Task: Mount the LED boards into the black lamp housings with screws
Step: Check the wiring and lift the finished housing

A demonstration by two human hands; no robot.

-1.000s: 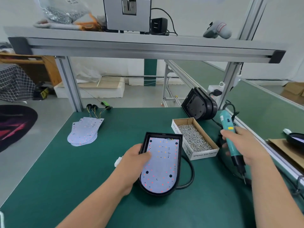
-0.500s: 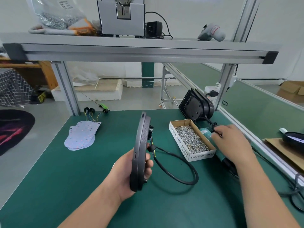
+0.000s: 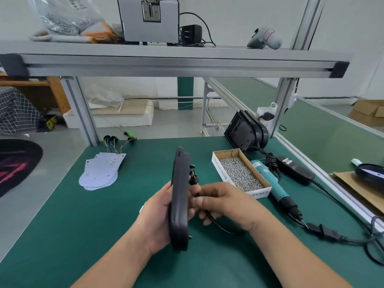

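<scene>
I am holding 1 black lamp housing (image 3: 179,200) upright and edge-on above the green table (image 3: 62,225). My left hand (image 3: 158,217) is gripping it round its lower half, and my right hand (image 3: 224,204) is curling its fingers round the black cable (image 3: 216,224) coming out of the housing's back. The open face is pointing away to my left, so I cannot tell whether a board is sitting inside. If one is loose and unscrewed, tilting the housing like this could be letting it slip out, and tugging the cable could be straining the small wires at the connector. I am counting 1 electric screwdriver (image 3: 274,188) lying just beside 1 cardboard box of screws (image 3: 241,173). There is 1 fanned stack of LED boards (image 3: 101,171) well to the left, too overlapped to number, and what looks like 2 more housings (image 3: 245,132) are leaning at the back.
</scene>
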